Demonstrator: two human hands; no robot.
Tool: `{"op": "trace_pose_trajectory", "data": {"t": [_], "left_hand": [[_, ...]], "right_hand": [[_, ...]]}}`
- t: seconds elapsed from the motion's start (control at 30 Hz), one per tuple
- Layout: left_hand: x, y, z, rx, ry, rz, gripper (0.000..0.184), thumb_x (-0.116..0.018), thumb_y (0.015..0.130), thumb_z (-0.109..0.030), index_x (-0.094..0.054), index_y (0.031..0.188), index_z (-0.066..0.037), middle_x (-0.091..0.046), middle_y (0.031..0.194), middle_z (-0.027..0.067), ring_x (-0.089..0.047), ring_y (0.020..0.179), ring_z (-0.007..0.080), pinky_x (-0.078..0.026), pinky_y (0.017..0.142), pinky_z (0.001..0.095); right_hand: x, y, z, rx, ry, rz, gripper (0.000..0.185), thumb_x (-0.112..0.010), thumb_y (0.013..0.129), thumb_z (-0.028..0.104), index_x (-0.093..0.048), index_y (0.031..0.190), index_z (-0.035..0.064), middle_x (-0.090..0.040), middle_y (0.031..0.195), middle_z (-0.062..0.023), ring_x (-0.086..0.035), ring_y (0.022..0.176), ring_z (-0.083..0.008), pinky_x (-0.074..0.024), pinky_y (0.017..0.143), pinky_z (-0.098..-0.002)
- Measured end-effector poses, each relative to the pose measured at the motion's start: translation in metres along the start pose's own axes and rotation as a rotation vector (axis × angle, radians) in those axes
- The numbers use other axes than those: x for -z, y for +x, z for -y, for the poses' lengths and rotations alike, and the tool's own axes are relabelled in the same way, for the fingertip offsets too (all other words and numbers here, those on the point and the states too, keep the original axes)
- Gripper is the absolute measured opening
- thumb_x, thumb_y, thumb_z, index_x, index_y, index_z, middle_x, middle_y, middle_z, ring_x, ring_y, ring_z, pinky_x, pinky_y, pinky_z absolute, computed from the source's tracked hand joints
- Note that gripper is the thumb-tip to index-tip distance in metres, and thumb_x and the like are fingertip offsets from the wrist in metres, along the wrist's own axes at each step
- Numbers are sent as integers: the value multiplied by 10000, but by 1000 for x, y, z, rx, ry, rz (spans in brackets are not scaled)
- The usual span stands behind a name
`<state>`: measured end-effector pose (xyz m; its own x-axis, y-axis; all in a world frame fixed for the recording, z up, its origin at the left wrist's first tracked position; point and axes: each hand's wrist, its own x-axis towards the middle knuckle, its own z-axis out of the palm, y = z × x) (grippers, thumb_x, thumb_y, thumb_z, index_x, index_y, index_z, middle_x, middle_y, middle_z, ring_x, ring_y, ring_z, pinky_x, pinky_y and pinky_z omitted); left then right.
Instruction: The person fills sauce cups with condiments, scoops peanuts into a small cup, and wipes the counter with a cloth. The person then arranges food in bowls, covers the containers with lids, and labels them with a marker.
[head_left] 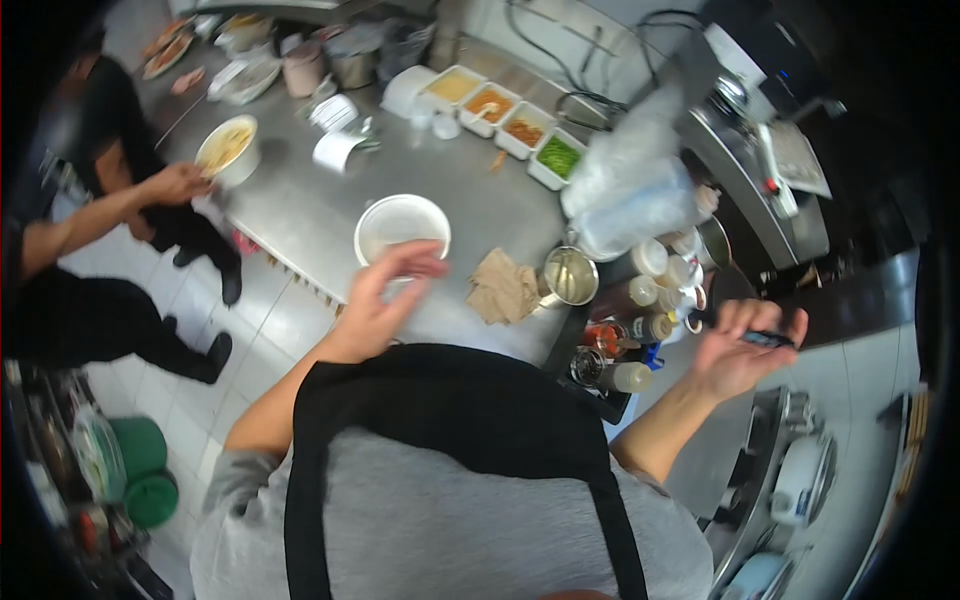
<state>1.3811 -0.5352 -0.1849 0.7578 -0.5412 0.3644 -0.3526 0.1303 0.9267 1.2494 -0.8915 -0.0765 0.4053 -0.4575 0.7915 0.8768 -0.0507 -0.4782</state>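
A white round bowl (402, 222) stands on the steel counter before me. My left hand (390, 295) is at its near rim, fingers stretched out and thumb apart; I cannot tell if they touch it. Out to the right, my right hand (745, 350) is wrapped round a dark handle (768, 339), and the tool it belongs to is hard to make out. Between my hands lie a crumpled brown cloth (503, 287) and a metal pot (571, 276). Several bottles and jars (628, 335) crowd the area just left of my right hand.
White containers of toppings, one with chopped greens (557, 158), line the back of the counter (300, 205). Beside them sits a clear plastic bag (635, 190). At left, a co-worker's hand (180, 184) touches a bowl of food (228, 150). A shelf (760, 190) rises at right.
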Motion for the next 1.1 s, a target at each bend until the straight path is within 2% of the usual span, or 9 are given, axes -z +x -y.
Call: {"op": "trace_pose_trajectory", "data": {"t": [0.1,0.13,0.33,0.43,0.53,0.67,0.73,0.93,1.1], "left_hand": [[-30,14,-19,-154,171,119,441,-604,863,-157,-482,1279,-71,-621,1049,115,-600,996,234,-462,845,350],[-38,13,-13,-263,241,88,396,-638,862,-245,-538,1208,-79,-633,958,128,-628,909,278,-494,773,368],[-33,-9,25,-69,534,97,373,-598,866,-427,-557,941,-64,-611,797,129,-603,720,352,-475,587,446],[-23,-17,31,-227,496,117,346,-580,885,-399,-559,946,-59,-603,821,155,-598,761,360,-478,627,443],[7,-34,34,-103,459,217,331,-559,898,-385,-556,925,-54,-589,852,176,-588,815,374,-471,671,457],[45,-39,46,-274,763,112,324,-605,880,-299,-566,1016,-7,-597,1087,185,-527,1106,355,-417,952,421],[41,-48,61,-218,794,135,354,-590,887,-325,-562,1005,8,-582,1158,192,-466,1208,350,-366,1024,413],[24,-47,88,-252,846,284,429,-531,907,-402,-559,1023,11,-542,1268,188,-361,1331,336,-312,1093,410],[14,-37,87,-265,793,306,450,-505,910,-449,-557,962,-5,-551,1262,191,-373,1323,339,-309,1096,395]], "right_hand": [[-78,-55,-54,-526,491,183,505,-708,836,301,-497,1233,70,-530,846,-9,-395,488,-59,-316,416,-200],[-102,-74,-68,-603,427,152,380,-648,888,275,-535,1182,62,-516,813,-8,-377,474,-63,-329,435,-220],[-160,-124,-118,-739,535,266,293,-421,1003,319,-528,1152,89,-386,660,4,-330,464,-82,-336,490,-289],[-170,-109,-107,-812,615,432,348,-351,1013,389,-507,1169,120,-321,592,23,-276,442,-77,-303,469,-269],[-154,-39,-90,-588,776,371,484,-334,973,534,-576,1117,140,-384,618,20,-308,426,-88,-284,433,-248],[-192,-17,-108,-506,474,374,513,-421,927,571,-587,945,87,-486,744,-59,-388,507,-116,-325,433,-239],[-176,-32,-159,-797,516,505,532,-445,907,596,-557,871,77,-557,833,-92,-486,543,-173,-396,464,-255],[-185,-144,-246,-981,89,202,212,-640,901,179,-505,800,51,-571,708,-61,-529,479,-95,-391,405,-204],[-185,-159,-258,-859,-254,293,242,-656,877,181,-503,718,82,-507,550,18,-475,420,-54,-316,376,-195]]}}
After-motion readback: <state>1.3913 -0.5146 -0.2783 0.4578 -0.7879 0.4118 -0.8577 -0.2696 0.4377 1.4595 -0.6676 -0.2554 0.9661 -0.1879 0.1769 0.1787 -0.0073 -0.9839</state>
